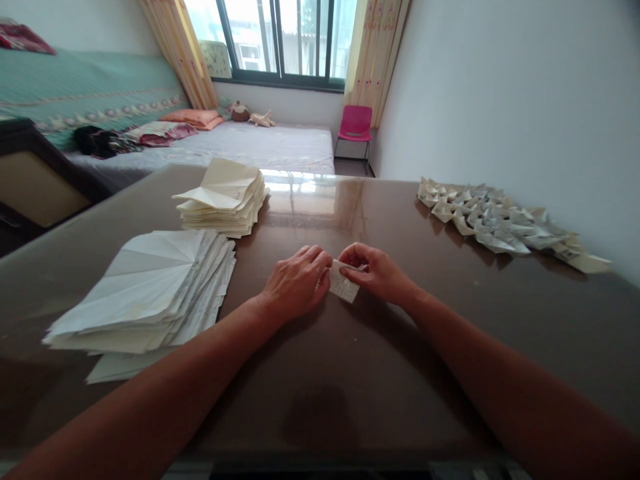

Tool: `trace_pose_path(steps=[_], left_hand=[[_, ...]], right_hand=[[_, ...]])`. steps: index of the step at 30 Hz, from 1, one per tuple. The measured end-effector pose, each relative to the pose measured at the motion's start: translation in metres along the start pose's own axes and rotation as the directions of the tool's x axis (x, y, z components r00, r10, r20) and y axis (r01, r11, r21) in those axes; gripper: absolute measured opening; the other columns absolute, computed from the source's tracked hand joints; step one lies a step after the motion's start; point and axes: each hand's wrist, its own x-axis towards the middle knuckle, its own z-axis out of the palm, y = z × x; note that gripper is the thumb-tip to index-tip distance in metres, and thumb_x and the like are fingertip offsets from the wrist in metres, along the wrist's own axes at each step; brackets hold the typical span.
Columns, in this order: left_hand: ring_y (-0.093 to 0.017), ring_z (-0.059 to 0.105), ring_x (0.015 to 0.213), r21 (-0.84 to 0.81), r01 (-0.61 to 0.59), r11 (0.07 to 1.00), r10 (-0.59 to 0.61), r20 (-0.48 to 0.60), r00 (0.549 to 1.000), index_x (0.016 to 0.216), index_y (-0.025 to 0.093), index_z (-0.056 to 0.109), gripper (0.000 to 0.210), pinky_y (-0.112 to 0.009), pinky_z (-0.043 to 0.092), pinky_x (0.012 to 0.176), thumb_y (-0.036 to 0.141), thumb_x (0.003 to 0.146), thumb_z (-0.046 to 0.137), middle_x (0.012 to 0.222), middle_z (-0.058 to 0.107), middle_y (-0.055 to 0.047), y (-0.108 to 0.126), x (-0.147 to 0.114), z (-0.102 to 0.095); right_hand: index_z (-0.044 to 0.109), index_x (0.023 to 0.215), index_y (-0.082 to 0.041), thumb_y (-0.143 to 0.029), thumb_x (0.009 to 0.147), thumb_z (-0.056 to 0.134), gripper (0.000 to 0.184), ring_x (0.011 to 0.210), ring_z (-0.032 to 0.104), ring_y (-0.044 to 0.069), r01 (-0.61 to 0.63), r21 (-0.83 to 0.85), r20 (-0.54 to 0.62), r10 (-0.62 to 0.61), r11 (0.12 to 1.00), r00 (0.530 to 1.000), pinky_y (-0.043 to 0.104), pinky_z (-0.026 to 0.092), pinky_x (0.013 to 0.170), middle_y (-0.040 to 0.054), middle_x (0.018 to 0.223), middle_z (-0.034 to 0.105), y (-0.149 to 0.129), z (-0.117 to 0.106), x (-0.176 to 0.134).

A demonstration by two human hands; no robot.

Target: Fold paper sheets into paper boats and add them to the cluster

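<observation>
A small folded piece of paper (344, 285) is held between my two hands, just above the brown table. My left hand (299, 279) is closed, with its fingers curled at the paper's left edge; its fingertips are partly hidden. From the other side, my right hand (376, 270) pinches the paper's right edge between thumb and fingers. To the left lie a stack of white creased sheets (150, 273) and, behind it, a stack of cream creased sheets (225, 197). Many folded paper boats (493, 217) stand grouped at the far right.
The glossy brown table (320, 393) spreads under both arms. A white wall (515, 100) runs along the right. Beyond the table are a bed (295, 143), a pink chair (356, 125) and a window (280, 37). Dark-framed furniture (37, 180) stands at left.
</observation>
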Motion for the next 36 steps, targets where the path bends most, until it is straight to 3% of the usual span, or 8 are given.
trace_pose_path(steps=[5,11,16,18,21,25,29,36], left_hand=[[-0.015,0.058,0.083,-0.199,0.014,0.98,-0.026,-0.059,0.998,0.108,0.02,0.054,0.022,-0.027,0.047,0.074,0.032,0.092,0.046,0.099,0.061,-0.004,-0.001,0.002,0.003],[-0.012,0.059,0.076,-0.434,0.064,0.899,-0.11,-0.082,0.991,0.093,0.019,0.058,0.013,-0.024,0.049,0.07,0.023,0.089,0.047,0.09,0.061,-0.002,-0.009,0.004,0.01],[-0.011,0.06,0.075,-0.597,0.101,0.796,-0.2,-0.101,0.974,0.085,0.017,0.056,0.005,-0.022,0.053,0.068,0.02,0.083,0.053,0.083,0.061,-0.001,-0.011,0.007,0.018],[-0.011,0.061,0.077,-0.649,0.09,0.756,-0.213,-0.114,0.97,0.086,0.017,0.055,0.005,-0.023,0.055,0.07,0.02,0.082,0.052,0.084,0.061,-0.001,-0.013,0.008,0.021],[-0.011,0.061,0.083,-0.696,0.059,0.715,-0.2,-0.123,0.972,0.087,0.017,0.055,0.007,-0.025,0.056,0.074,0.018,0.082,0.051,0.089,0.061,-0.002,-0.017,0.009,0.027],[-0.013,0.059,0.087,-0.614,0.052,0.788,-0.141,-0.098,0.985,0.085,0.017,0.055,0.01,-0.027,0.054,0.079,0.014,0.081,0.047,0.093,0.06,-0.003,-0.025,0.009,0.031],[-0.02,0.054,0.102,-0.3,0.027,0.953,-0.044,-0.051,0.998,0.099,0.02,0.057,0.021,-0.038,0.048,0.091,0.015,0.08,0.051,0.104,0.059,-0.005,-0.025,0.005,0.027],[-0.024,0.049,0.104,-0.07,-0.106,0.992,0.109,0.035,0.993,0.107,0.018,0.054,0.026,-0.039,0.045,0.093,0.025,0.082,0.054,0.109,0.057,-0.009,-0.003,0.0,0.009]], right_hand=[[0.064,0.091,-0.019,-0.031,0.081,0.062,0.016,0.075,0.059,0.012,0.104,-0.063,-0.08,-0.108,0.993,0.991,0.024,0.045,0.066,0.0005,0.085,0.068,-0.01,0.002,-0.003],[0.057,0.098,-0.019,-0.031,0.074,0.066,0.028,0.077,0.058,0.013,0.058,-0.111,-0.062,-0.065,0.992,0.996,0.025,0.046,0.066,0.0006,0.09,0.065,-0.001,0.001,-0.002],[0.059,0.081,-0.02,-0.031,0.081,0.061,0.012,0.079,0.056,0.015,0.121,-0.251,-0.074,-0.144,0.96,0.987,0.028,0.046,0.072,0.0014,0.082,0.062,0.005,-0.006,0.001],[0.061,0.087,-0.021,-0.029,0.082,0.059,0.01,0.093,0.055,0.019,0.177,-0.347,-0.117,-0.229,0.921,0.966,0.032,0.044,0.083,0.0047,0.096,0.063,0.003,-0.008,0.001],[0.054,0.109,-0.021,-0.028,0.081,0.06,0.029,0.098,0.055,0.02,0.196,-0.41,-0.154,-0.28,0.891,0.948,0.034,0.043,0.088,0.0081,0.112,0.058,0.003,-0.008,-0.001],[0.049,0.108,-0.019,-0.023,0.082,0.058,0.028,0.087,0.057,0.017,0.197,-0.446,-0.094,-0.264,0.873,0.96,0.029,0.041,0.082,0.0039,0.096,0.062,0.004,-0.007,-0.004],[0.054,0.099,-0.019,-0.02,0.088,0.05,0.012,0.091,0.055,0.019,0.264,-0.649,0.107,-0.258,0.713,0.96,0.03,0.034,0.083,0.0047,0.093,0.064,-0.002,-0.006,-0.007],[0.055,0.1,-0.018,-0.022,0.095,0.042,0.015,0.089,0.052,0.021,0.321,-0.802,0.23,-0.235,0.504,0.944,0.032,0.029,0.078,0.0079,0.094,0.064,-0.014,-0.001,-0.007]])
